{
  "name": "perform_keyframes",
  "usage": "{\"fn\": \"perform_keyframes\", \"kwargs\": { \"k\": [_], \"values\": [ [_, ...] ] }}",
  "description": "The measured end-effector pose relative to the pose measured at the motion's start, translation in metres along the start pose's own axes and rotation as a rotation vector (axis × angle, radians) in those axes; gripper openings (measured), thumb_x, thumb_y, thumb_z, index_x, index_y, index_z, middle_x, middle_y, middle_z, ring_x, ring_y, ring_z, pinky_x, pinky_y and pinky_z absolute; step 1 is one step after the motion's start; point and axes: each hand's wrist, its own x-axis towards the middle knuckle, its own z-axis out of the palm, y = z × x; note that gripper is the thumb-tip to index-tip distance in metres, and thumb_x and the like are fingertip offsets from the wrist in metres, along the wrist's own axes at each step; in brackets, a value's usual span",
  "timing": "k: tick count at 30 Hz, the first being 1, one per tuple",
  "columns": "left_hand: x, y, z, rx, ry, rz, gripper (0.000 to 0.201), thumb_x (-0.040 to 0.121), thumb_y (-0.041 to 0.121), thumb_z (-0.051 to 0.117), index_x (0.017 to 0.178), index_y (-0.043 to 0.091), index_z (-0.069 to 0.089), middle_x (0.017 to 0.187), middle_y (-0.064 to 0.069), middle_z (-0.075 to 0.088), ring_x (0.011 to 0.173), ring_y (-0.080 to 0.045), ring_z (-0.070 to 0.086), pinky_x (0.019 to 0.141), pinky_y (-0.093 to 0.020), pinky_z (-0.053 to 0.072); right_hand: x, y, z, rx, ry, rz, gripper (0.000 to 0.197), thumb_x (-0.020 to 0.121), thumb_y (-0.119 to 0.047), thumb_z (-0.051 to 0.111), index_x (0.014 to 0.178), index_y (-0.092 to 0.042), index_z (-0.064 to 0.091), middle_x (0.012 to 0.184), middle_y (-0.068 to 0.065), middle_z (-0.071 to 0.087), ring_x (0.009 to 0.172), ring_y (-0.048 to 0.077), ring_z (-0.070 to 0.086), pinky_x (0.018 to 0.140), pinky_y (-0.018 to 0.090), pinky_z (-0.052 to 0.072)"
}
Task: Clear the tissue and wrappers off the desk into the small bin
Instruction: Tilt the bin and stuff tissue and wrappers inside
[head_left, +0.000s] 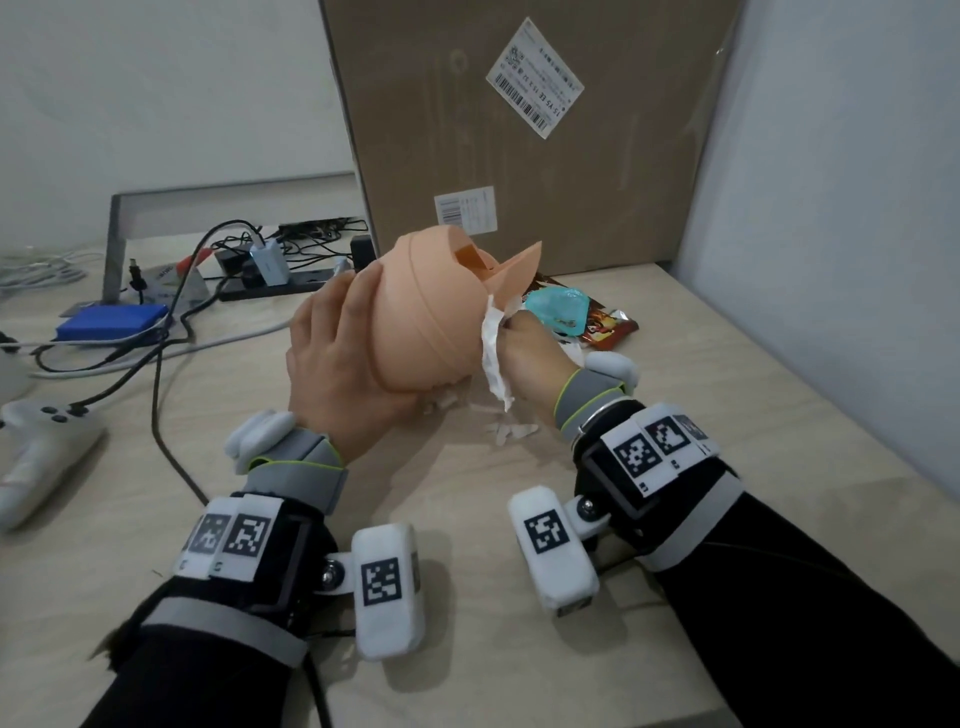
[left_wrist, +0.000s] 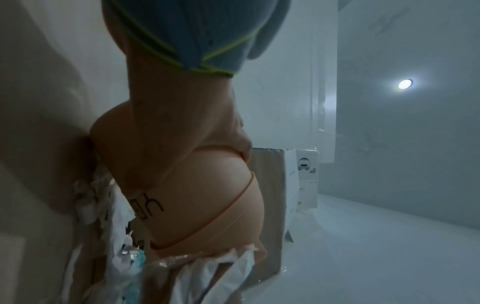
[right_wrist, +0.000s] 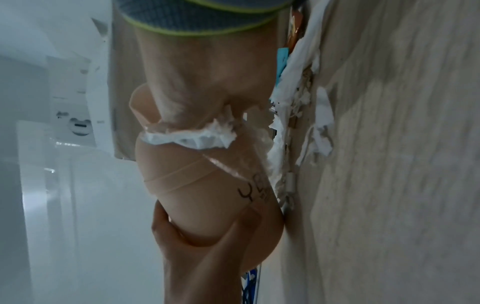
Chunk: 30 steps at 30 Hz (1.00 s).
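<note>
1. Peach plastic fills the middle of our view: the bin (head_left: 415, 317) is up off the desk (head_left: 727, 415), tilted, its swing lid (head_left: 511, 270) pointing away towards the box (head_left: 519, 130).
2. Our left hand (head_left: 337, 358) is wrapped round the bin's lower side, fingers curled under the base; the right wrist view shows them cupping it (right_wrist: 187, 232).
3. Our right hand (head_left: 530, 358) pinches a strip of tissue (head_left: 493, 353), which hangs against the bin's side, just below the lid.
4. From the right wrist, the tissue (right_wrist: 192, 137) lies bunched across the bin (right_wrist: 197, 185), held by the fingers.
5. More scraps (head_left: 511, 431) lie on the desk right under the bin, white and torn.
6. Behind our right hand sit the wrappers: a teal one (head_left: 558, 309) on top of a red one (head_left: 610, 330), both on the desk near the box.
7. Off to the left we have a blue pack (head_left: 111, 322), a tangle of cables (head_left: 171, 332) and a white controller (head_left: 36, 447).
</note>
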Motion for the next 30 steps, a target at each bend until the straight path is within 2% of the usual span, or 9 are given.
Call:
{"fn": "perform_keyframes", "kwargs": {
  "k": [5,8,10,14,17,20,23,28,30],
  "values": [
    [0.001,-0.002,0.002,-0.021,0.013,-0.032,0.12,0.044,0.069,0.06,0.149,0.023,0.027,0.149,-0.009,0.035,0.134,-0.035,0.031,0.106,-0.051,0.032,-0.001,-0.002,-0.001,-0.117,0.222,-0.091,0.032,0.089,-0.012,0.049,0.057,-0.01,0.05,0.058,0.007,0.05,0.068,0.027,0.048,0.061,0.031,0.037],
    [0.002,-0.004,0.003,-0.023,0.011,-0.038,0.118,0.044,0.067,0.061,0.149,0.025,0.025,0.149,-0.008,0.034,0.134,-0.034,0.03,0.106,-0.05,0.031,0.0,-0.002,-0.005,-0.111,0.266,-0.061,0.014,0.085,-0.026,0.058,0.083,-0.013,0.06,0.069,0.0,0.056,0.071,0.022,0.051,0.059,0.028,0.038],
    [0.002,-0.003,0.003,-0.024,0.007,-0.033,0.118,0.045,0.066,0.061,0.149,0.026,0.025,0.149,-0.006,0.033,0.134,-0.033,0.03,0.106,-0.049,0.031,0.003,0.0,-0.008,-0.098,0.289,-0.001,0.021,0.083,-0.032,0.062,0.093,-0.016,0.055,0.078,-0.003,0.054,0.075,0.019,0.05,0.065,0.026,0.037],
    [0.001,-0.003,0.002,-0.029,0.003,-0.034,0.117,0.045,0.063,0.062,0.149,0.027,0.023,0.149,-0.006,0.032,0.134,-0.033,0.029,0.106,-0.049,0.032,0.008,0.002,-0.007,-0.1,0.327,-0.061,0.016,0.08,-0.017,0.062,0.074,-0.015,0.048,0.064,-0.007,0.047,0.061,0.012,0.045,0.051,0.021,0.032],
    [0.001,-0.004,0.003,-0.04,0.014,-0.045,0.118,0.044,0.063,0.061,0.15,0.026,0.024,0.149,-0.006,0.033,0.134,-0.033,0.029,0.105,-0.048,0.032,0.009,0.003,-0.004,-0.001,0.368,-0.109,0.013,0.081,-0.014,0.058,0.073,-0.004,0.053,0.069,0.007,0.058,0.065,0.017,0.048,0.063,0.032,0.045],
    [0.002,-0.006,0.003,-0.064,0.029,-0.073,0.12,0.043,0.063,0.062,0.151,0.025,0.024,0.147,-0.006,0.033,0.133,-0.033,0.029,0.105,-0.047,0.031,0.009,0.002,-0.004,0.216,0.258,-0.044,0.025,0.079,-0.02,0.052,0.086,0.0,0.063,0.085,0.02,0.066,0.08,0.029,0.06,0.081,0.046,0.053],
    [0.001,-0.004,0.002,-0.089,0.04,-0.095,0.12,0.043,0.064,0.06,0.151,0.025,0.024,0.147,-0.006,0.033,0.132,-0.033,0.029,0.104,-0.046,0.031,0.006,-0.003,-0.008,0.387,0.087,-0.041,0.028,0.079,-0.019,0.047,0.083,0.0,0.067,0.077,0.012,0.064,0.074,0.023,0.061,0.075,0.031,0.054],
    [0.001,-0.005,0.001,-0.099,0.04,-0.098,0.12,0.044,0.063,0.062,0.151,0.025,0.023,0.146,-0.006,0.033,0.131,-0.033,0.03,0.104,-0.044,0.03,0.0,-0.004,-0.004,0.216,-0.112,-0.13,0.049,0.086,-0.063,0.033,0.107,-0.029,0.062,0.12,0.0,0.064,0.115,0.017,0.055,0.103,0.041,0.04],
    [0.001,-0.005,0.002,-0.089,0.026,-0.069,0.119,0.045,0.06,0.066,0.15,0.025,0.023,0.147,-0.007,0.032,0.131,-0.033,0.03,0.105,-0.046,0.031,-0.004,-0.002,0.001,0.137,-0.176,-0.157,0.068,0.084,-0.072,0.024,0.126,-0.028,0.055,0.13,-0.003,0.058,0.123,0.015,0.049,0.109,0.04,0.033]
  ]
}}
